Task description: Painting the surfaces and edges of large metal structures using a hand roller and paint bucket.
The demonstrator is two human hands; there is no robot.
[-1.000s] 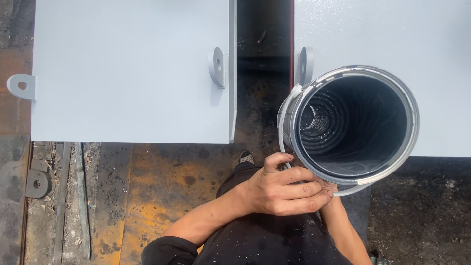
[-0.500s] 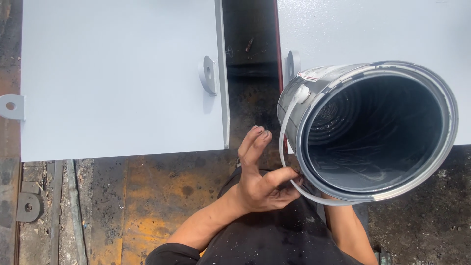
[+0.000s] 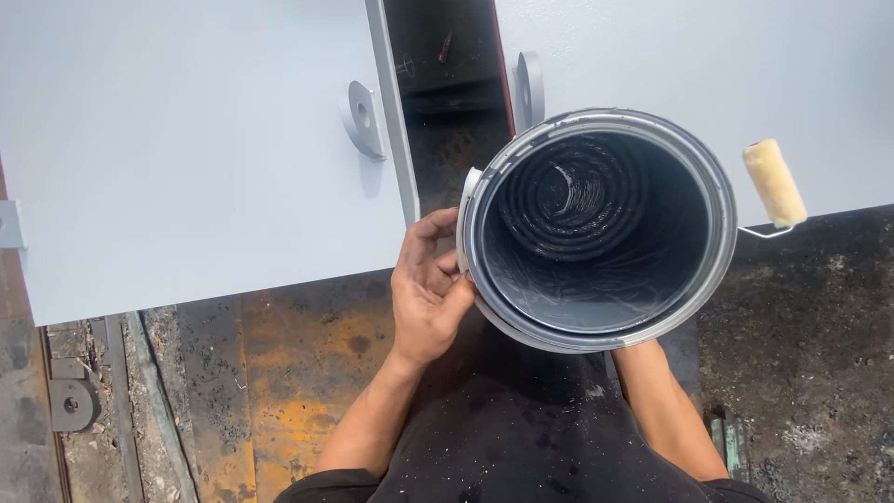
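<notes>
A metal paint bucket (image 3: 484,242) is held tilted toward me, its ribbed inside coated with dark grey paint. My left hand (image 3: 426,303) is at its left wall, palm up, with thumb and curled fingertips pressing on the rim beside the white handle lug. My right forearm (image 3: 663,405) runs up under the bucket, and the hand itself is hidden behind it. A cream paint roller (image 3: 774,183) on a wire frame sticks out past the bucket's right side; what holds it is hidden.
Two large light-grey painted panels lie below, left panel (image 3: 186,149) and right panel (image 3: 708,74), with a dark gap (image 3: 447,84) between them and grey lugs (image 3: 361,119) at their edges. Rusty, stained floor (image 3: 289,373) is nearer me.
The bucket has tipped so I look further into it, and the roller has come into view. My left hand let go of the wire handle, opened, and now presses the bucket's side.
</notes>
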